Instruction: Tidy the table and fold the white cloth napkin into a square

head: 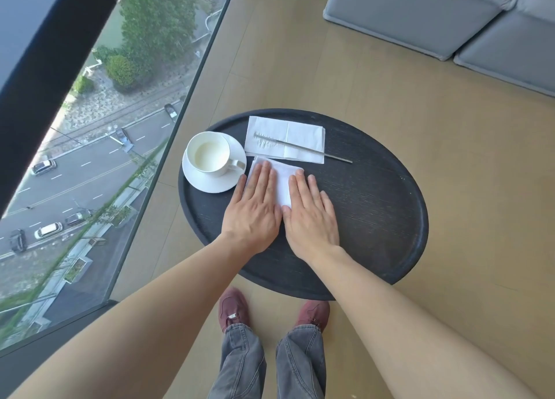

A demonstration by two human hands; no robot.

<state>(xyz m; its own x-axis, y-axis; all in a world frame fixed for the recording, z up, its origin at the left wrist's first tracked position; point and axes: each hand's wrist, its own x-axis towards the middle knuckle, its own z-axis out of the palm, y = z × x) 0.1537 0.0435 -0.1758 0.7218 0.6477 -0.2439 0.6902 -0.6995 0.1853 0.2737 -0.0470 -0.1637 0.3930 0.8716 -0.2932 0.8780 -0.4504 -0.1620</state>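
A small folded white cloth napkin [282,185] lies on the round black table [375,206]. My left hand [255,206] lies flat on its left part, palm down, fingers together. My right hand [310,215] lies flat on its right part the same way. Both hands cover most of the cloth; only a strip between them and its far edge show. Neither hand holds anything.
A white cup with milky liquid [210,155] stands on a white saucer [207,182] left of the napkin. Behind it lies a white paper napkin [300,134] with a thin metal brush [300,144] across it. A glass wall [90,128] is on the left, a grey sofa [435,17] beyond.
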